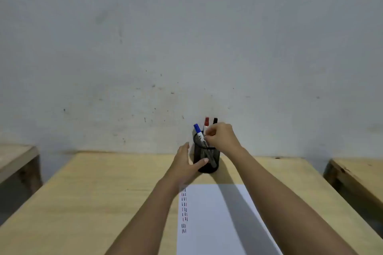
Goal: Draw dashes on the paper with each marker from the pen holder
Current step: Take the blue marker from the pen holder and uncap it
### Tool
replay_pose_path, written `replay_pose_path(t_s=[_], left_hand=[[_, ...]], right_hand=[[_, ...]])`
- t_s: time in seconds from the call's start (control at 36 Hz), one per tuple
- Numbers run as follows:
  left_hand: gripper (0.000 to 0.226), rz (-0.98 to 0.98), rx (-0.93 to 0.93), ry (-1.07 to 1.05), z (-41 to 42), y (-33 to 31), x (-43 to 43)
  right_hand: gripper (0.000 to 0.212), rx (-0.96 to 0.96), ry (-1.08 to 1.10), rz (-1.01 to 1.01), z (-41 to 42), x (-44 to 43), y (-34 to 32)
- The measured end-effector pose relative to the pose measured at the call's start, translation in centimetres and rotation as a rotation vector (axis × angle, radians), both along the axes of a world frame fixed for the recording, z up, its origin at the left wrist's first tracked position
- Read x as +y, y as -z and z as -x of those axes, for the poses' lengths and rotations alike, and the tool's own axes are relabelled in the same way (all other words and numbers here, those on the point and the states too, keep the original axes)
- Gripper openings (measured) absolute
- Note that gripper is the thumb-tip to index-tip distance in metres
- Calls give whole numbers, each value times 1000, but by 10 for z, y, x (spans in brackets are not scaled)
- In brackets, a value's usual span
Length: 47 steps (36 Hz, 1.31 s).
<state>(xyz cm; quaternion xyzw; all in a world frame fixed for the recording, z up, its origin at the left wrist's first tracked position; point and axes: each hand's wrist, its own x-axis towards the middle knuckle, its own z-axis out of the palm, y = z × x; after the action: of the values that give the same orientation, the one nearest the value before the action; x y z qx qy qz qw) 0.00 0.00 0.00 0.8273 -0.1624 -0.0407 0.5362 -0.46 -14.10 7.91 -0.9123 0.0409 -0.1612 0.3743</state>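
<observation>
A black mesh pen holder (209, 168) stands at the far edge of the wooden table (103, 192). It holds a blue-capped marker (198, 130), a red-capped marker (206, 121) and a black-capped marker (215, 120). My left hand (187, 163) wraps the holder's left side, thumb across its front. My right hand (220, 135) is over the rim, fingertips pinched on the blue marker's white barrel. A white paper (211, 223) lies in front of the holder, with columns of black and red dashes (184, 211) along its left edge.
A grey, stained wall (186, 47) rises right behind the table. Another wooden table (16, 161) stands to the left and a third (358, 174) to the right, each with a gap beside mine. My forearms cast shadows across the paper.
</observation>
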Motion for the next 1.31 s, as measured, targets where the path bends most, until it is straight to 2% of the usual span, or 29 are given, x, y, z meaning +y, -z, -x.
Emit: replay_pose_path(t_s=[0.08,0.14,0.19,0.28,0.36,0.47,0.56,0.69,0.83,0.92,0.97,1.03,1.17,1.31], left_hand=[[71,101,-15,50,-6,-1,-7],[51,168,10,77,-8,0,-12],[46,234,25,79,-8,1,-15],[52,276,27,65,-8,1,-15],[49,258,25,63,-7,0,-14],[51,142,-84,12,-7,-2,-15],[52,84,-115,-24,-3,-3,-15],[55,67,-84,-84,3,-8,-17],[46,-17,-25,-94,9,-18,-17],[66,-46,27,-148,12,-30,-13],[68,5,-16,-211,14,-42,-10],[57,149,-61,-237,21,-61,-8],[28,554,-48,-105,53,-99,-7],[17,571,-56,-63,73,-95,-6]], right_hand=[[2,49,12,64,-10,1,1],[5,70,23,89,-16,0,3],[6,90,32,143,-19,1,5],[8,97,53,214,-21,3,2],[9,93,36,186,-20,3,4],[5,-3,33,59,-12,1,2],[10,-85,43,-63,-2,-1,-5],[7,-234,15,-271,15,-7,-20],[7,-395,-26,-352,35,-9,-40],[7,-441,-61,-316,47,-12,-50],[8,-451,-92,-277,54,-14,-52],[12,-446,-121,-213,61,-14,-49],[19,-378,-190,22,77,-15,-25],[24,-338,-197,109,100,-16,-6]])
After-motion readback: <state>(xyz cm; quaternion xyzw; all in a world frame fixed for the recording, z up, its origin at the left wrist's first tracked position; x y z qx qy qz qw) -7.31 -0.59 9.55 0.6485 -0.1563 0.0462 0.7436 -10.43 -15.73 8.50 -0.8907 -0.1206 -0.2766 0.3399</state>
